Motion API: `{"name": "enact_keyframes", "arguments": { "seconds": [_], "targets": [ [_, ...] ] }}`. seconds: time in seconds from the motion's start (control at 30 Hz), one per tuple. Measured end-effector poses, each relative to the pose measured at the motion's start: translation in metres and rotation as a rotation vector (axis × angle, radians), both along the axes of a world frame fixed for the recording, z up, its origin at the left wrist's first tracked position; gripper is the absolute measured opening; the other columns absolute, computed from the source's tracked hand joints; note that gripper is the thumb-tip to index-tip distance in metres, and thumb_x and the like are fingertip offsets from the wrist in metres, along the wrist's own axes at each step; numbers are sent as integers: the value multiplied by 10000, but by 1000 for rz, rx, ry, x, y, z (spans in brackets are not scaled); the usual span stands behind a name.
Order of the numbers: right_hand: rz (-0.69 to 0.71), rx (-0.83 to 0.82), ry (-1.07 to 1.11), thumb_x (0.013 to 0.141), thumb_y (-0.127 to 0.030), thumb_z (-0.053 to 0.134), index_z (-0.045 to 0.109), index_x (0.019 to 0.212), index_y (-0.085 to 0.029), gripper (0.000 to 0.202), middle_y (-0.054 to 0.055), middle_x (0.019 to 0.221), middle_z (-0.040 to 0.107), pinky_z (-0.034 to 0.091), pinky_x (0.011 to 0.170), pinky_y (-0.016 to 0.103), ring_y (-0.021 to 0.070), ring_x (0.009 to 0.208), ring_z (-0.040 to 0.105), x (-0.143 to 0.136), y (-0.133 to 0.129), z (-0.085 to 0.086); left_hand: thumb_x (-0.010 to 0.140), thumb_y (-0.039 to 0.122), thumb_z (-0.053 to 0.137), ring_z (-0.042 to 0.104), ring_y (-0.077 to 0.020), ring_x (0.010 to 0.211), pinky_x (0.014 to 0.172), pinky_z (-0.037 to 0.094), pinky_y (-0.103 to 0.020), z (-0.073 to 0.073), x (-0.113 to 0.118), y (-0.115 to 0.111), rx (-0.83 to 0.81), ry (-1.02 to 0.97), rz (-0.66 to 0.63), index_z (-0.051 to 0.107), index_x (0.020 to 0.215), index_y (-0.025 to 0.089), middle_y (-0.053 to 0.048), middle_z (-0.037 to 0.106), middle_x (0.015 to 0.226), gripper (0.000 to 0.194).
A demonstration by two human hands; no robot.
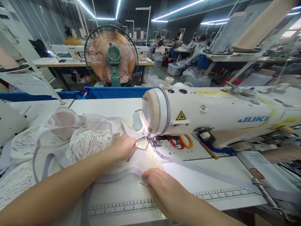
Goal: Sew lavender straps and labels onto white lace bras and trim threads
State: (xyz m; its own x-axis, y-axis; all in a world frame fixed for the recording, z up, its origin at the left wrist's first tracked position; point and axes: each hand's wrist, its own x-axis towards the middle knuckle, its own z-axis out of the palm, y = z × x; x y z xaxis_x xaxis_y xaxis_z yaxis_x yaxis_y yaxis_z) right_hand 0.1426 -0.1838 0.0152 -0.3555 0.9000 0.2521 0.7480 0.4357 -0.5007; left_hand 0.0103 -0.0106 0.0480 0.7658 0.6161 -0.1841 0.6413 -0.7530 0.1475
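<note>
A pale lace bra (90, 141) with lavender-grey edging lies across the sewing machine's bed, its near part reaching the needle area. My left hand (123, 147) is closed on its fabric, just left of the presser foot (150, 139). Thumb and fingers of my right hand (164, 188) pinch the bra's lower edge in front of the foot. A small metallic tip (144, 183) pokes out under that thumb; its kind I cannot make out. From the foot, a lavender elastic band (199, 169) runs right to a metal guide (261, 185).
The white JUKI sewing machine (211, 106) spans the right side. Orange-handled scissors (187, 142) lie behind the needle area. A printed ruler (122, 208) runs along the table's front. Beyond stand a large fan (113, 56), thread cones (261, 28) and several people at other machines.
</note>
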Motion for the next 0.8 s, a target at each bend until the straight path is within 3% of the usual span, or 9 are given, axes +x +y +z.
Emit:
{"name": "enact_keyframes", "arguments": {
  "seconds": [0.1,0.27,0.37,0.47,0.53,0.63,0.7,0.8],
  "targets": [
    [-43,-125,-18,840,-109,348,511,930,-178,199,84,845,618,512,669,334,203,774,594,5,-1,12,835,252,482,562,-238,967,950,365,-461,-4,-10,-1,16,-83,59,594,825,209,-43,646,885,120],
    [-168,-129,-135,872,-163,329,516,1040,-167,251,69,814,640,503,574,316,195,679,610,9,34,22,822,206,496,583,-194,881,767,460,-325,-12,-24,13,82,-201,169,548,1022,196,-78,522,1140,206],
    [-90,14,-201,854,-157,341,517,1106,-133,308,129,968,659,531,722,372,238,882,630,10,60,16,849,212,456,567,-202,866,756,450,-320,-13,-31,11,150,-257,88,592,888,183,-69,558,984,144],
    [-37,100,-222,837,-158,364,522,1130,-104,337,180,1143,609,493,890,425,273,1089,564,12,75,3,894,198,377,564,-186,877,776,448,-295,-16,-39,5,82,-291,-89,624,887,173,-60,601,904,248],
    [-47,77,-221,845,-168,368,515,1145,-94,342,187,1156,605,493,904,425,272,1100,563,14,77,-3,903,193,373,557,-180,972,839,441,-282,-21,-46,0,10,-276,-200,609,1034,160,-72,606,1057,272],
    [-60,10,-194,856,-174,368,506,1159,-106,339,173,1134,619,507,887,421,259,1067,585,16,72,-3,913,266,408,439,-232,1206,994,363,-339,-31,-54,-9,28,-211,-298,468,1267,127,-130,458,1339,385],
    [-61,-43,-183,862,-174,366,515,1148,-127,326,154,1125,626,514,872,419,252,1052,592,17,69,2,918,344,409,360,-267,1279,1040,311,-392,-36,-55,-14,66,-165,-297,370,1352,146,-153,379,1405,479],
    [-65,-124,-176,871,-176,357,540,1109,-145,302,136,1111,635,521,854,404,243,1036,598,18,66,11,905,428,413,318,-302,1306,1062,264,-446,-38,-53,-18,92,-136,-264,366,1365,198,-145,331,1441,517]
  ]
}}
